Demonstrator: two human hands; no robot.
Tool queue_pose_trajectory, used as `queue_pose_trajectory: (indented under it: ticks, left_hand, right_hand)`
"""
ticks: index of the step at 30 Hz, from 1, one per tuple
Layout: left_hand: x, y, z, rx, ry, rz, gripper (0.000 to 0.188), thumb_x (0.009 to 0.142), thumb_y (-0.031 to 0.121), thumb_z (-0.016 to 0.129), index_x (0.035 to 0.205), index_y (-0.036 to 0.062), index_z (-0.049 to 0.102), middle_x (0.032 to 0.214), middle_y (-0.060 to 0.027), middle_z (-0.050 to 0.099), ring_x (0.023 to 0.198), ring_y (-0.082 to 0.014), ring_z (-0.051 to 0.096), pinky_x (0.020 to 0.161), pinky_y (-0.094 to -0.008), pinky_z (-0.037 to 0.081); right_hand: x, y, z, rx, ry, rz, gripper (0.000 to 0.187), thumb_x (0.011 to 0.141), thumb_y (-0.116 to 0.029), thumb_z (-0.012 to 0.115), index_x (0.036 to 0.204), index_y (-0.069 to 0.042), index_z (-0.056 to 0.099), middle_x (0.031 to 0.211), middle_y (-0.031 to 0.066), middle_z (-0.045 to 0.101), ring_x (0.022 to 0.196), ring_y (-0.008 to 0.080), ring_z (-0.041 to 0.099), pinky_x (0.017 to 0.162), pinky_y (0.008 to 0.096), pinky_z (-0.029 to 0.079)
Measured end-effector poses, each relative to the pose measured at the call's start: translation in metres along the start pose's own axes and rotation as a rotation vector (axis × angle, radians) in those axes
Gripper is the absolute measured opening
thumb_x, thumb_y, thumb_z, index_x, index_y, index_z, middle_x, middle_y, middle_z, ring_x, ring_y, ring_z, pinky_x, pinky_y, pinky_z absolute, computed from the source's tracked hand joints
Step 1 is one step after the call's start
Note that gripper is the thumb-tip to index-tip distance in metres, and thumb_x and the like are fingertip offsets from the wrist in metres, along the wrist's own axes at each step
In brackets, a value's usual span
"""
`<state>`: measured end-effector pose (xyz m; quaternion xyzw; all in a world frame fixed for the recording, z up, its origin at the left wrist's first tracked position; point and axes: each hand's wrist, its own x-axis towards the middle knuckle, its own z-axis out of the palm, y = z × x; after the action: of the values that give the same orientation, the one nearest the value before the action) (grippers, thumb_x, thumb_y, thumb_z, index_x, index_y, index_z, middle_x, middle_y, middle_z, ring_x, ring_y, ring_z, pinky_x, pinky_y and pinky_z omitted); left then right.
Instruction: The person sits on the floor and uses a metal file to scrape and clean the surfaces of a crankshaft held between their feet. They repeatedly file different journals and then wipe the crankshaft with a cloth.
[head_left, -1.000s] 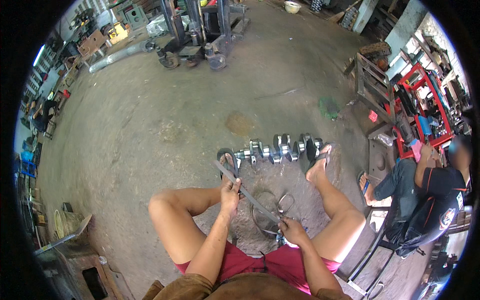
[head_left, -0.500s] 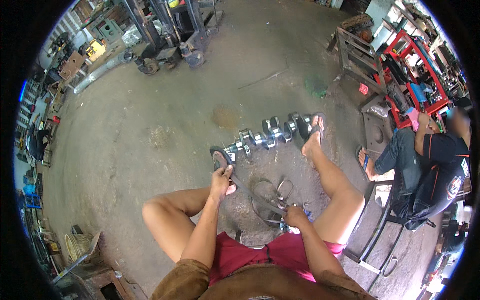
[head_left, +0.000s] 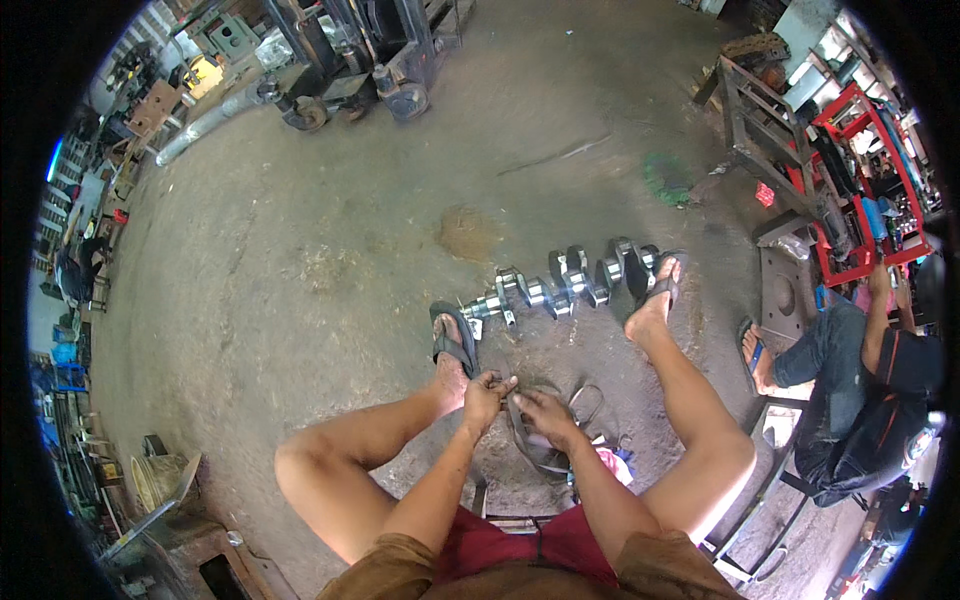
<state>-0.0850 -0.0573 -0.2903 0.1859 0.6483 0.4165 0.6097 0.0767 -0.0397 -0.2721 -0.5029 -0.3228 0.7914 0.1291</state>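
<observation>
Between my knees, my two hands are close together over the floor. My left hand is closed, fingers pinched at the upper end of a long grey-brown strap. My right hand is closed beside it, fingertips on the same strap, which hangs in a loop below the hands. Just how the fingers grip it is partly hidden. Beyond my hands a shiny crankshaft lies across the floor, between my sandalled feet. A pale tag shows at its left end.
A pinkish bundle lies by my right forearm. A person sits at the right, near a metal frame seat and a red rack. Lifting machinery stands at the back left. A metal stand is at the back right.
My hands have come together; the strap, stretched between them before, now hangs slack. My left hand moved away from my left foot. The view has shifted slightly.
</observation>
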Motion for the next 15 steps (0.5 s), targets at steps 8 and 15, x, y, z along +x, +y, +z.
queue_pose_trajectory:
  ticks: [8, 15]
  left_hand:
    - [0.123, 0.071, -0.047, 0.828, 0.311, 0.348, 0.035, 0.089, 0.033, 0.066, 0.098, -0.0005, 0.067, 0.092, -0.0268, 0.066, 0.088, -0.0441, 0.065, 0.074, -0.0474, 0.051]
    - [0.278, 0.109, -0.054, 1.199, -0.164, -0.049, 0.042, 0.093, 0.038, 0.054, 0.103, -0.0015, 0.066, 0.092, -0.0219, 0.069, 0.085, -0.0357, 0.067, 0.072, -0.0463, 0.051]
  right_hand:
    - [0.115, 0.037, -0.011, 0.256, 0.207, 0.114, 0.031, 0.095, -0.014, 0.061, 0.123, -0.002, 0.057, 0.091, 0.0061, 0.065, 0.075, 0.0152, 0.063, 0.061, 0.0325, 0.053]
    - [0.218, 0.042, 0.001, 0.673, 0.278, 0.135, 0.026, 0.09, -0.014, 0.068, 0.114, -0.007, 0.059, 0.088, 0.0067, 0.066, 0.07, 0.019, 0.065, 0.057, 0.0334, 0.053]
